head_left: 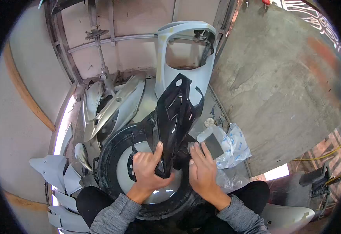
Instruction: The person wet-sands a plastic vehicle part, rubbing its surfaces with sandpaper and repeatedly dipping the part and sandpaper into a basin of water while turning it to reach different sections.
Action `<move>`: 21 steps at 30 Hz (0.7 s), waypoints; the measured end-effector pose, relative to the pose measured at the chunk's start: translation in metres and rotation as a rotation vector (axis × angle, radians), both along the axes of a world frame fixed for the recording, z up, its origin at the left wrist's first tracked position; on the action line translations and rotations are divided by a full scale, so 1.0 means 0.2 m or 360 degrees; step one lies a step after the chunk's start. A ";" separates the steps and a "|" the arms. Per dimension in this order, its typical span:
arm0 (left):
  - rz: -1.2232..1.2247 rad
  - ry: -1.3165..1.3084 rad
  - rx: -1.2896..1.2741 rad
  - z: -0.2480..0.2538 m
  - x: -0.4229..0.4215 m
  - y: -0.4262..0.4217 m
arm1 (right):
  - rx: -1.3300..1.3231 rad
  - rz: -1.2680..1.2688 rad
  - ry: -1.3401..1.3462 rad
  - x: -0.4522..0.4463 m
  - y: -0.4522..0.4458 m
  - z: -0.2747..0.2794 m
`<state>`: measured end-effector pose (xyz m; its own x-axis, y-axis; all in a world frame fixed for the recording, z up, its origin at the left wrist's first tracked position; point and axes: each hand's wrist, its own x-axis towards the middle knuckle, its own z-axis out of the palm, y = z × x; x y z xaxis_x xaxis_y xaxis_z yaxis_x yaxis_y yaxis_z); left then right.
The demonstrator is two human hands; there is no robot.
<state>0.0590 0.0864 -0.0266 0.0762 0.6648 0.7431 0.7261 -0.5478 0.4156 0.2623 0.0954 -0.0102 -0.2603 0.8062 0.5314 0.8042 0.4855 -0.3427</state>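
My left hand [147, 169] is closed around the lower end of a glossy black plastic fairing panel [174, 113], its thumb lying along the near face. The panel stands tilted upward over a round black tub [110, 167] of liquid. On the panel's right side, my right hand [202, 167] presses a small grey piece of sandpaper [190, 147] with its fingers bent over it. Part of that piece is hidden under the fingertips. Just beyond the right fingers lies a flat grey sheet [214, 147].
A white plastic bag [234, 146] lies right of the tub. Behind stands a pale blue-white fairing [164, 58]. Silver body panels [116, 103] lean at the back left, with grey panels [53, 171] along the left wall. A large board [271, 85] is at right.
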 end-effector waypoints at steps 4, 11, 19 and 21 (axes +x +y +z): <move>-0.0031 0.0059 -0.0005 0.00 0.01 -0.02 | -0.0052 -0.0165 0.0078 0.03 0.09 -0.05; -0.0020 0.0057 -0.0062 0.00 0.02 -0.01 | -0.0055 -0.0148 0.0051 0.04 0.08 -0.04; -0.0036 -0.0070 0.0017 0.01 0.02 0.02 | 0.0021 -0.0081 0.0124 0.00 0.10 -0.01; -0.0037 -0.0070 0.0042 0.02 0.00 0.03 | 0.0055 0.0046 0.0091 0.00 0.06 0.02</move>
